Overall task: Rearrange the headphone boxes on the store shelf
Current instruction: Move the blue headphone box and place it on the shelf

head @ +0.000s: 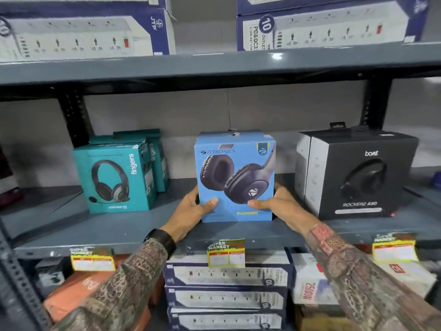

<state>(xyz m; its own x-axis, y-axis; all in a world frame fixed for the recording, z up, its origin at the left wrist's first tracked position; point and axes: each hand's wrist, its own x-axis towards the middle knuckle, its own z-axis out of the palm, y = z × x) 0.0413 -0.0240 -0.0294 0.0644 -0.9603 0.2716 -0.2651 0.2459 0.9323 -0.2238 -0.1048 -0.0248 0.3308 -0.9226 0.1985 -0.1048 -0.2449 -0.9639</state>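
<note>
2 hands grip 1 blue headphone box (235,177) at the middle of the grey shelf (119,231).

The left hand (194,207) and right hand (276,204) clasp its lower sides. 2 teal boxes (119,177) stand left, 1 black box (358,173) right.

Single head cam, wide-angle, facing the grey metal shelf (119,232) head-on and tilted slightly down. Close range: both forearms enter from the bottom edge. Middle tier sits centre frame, upper tier above the fingers (211,202), lower tier below them. No second view.
</note>
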